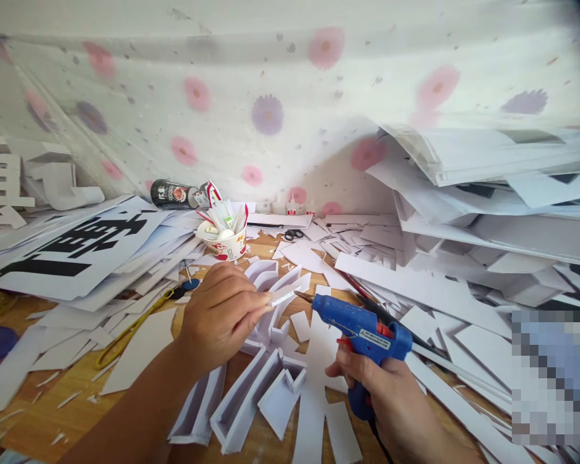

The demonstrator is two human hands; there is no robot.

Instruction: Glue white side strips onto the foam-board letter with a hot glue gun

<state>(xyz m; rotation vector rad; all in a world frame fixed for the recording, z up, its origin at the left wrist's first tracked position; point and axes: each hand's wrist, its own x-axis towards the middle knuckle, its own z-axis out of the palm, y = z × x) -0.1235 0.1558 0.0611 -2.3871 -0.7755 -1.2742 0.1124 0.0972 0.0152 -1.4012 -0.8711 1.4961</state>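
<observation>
My left hand (222, 316) is closed, pinching a small strip of white foam board (290, 293) between thumb and fingertips. A blue hot glue gun (360, 328) is gripped in my right hand (381, 380), its metal nozzle pointing left at the strip's edge. Whether the nozzle touches the strip I cannot tell. Below and behind my hands lies a white hollow foam board character (251, 393) with raised side walls, partly hidden by my left hand and forearm. Flat white offcuts (338, 361) lie under the glue gun.
A paper bowl (225, 246) of wrappers and a dark can (171, 194) stand toward the wall, near black-handled scissors (294, 234). Yellow-handled scissors (130, 332) lie left, by sheets printed with black characters (91, 245). White boards (488, 212) pile high on the right.
</observation>
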